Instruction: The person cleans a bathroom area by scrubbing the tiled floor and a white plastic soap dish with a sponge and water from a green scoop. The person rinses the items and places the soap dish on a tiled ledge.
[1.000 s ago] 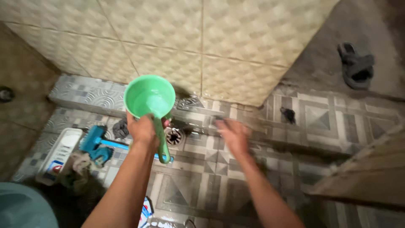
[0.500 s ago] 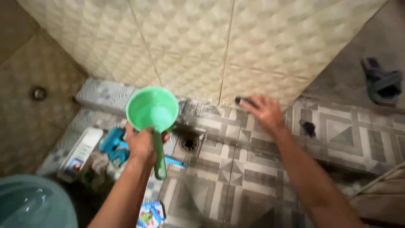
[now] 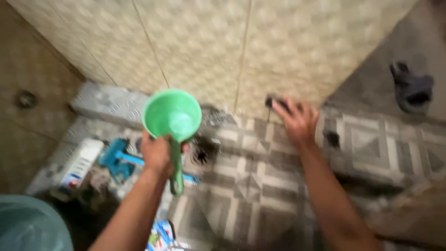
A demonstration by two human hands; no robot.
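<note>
Gripping the green dipper (image 3: 172,115) by its handle, the left hand (image 3: 157,153) holds the bowl level above the floor drain (image 3: 200,153), so nothing spills. The right hand (image 3: 297,121) has its fingers clamped on a small dark scrubber (image 3: 273,100), pressed against the wall tile (image 3: 274,51).

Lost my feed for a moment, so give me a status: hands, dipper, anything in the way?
Left hand shut on green dipper handle, bowl upright. Right hand pressing a small dark object against the wall tile. Floor drain below dipper, uncovered.
</note>
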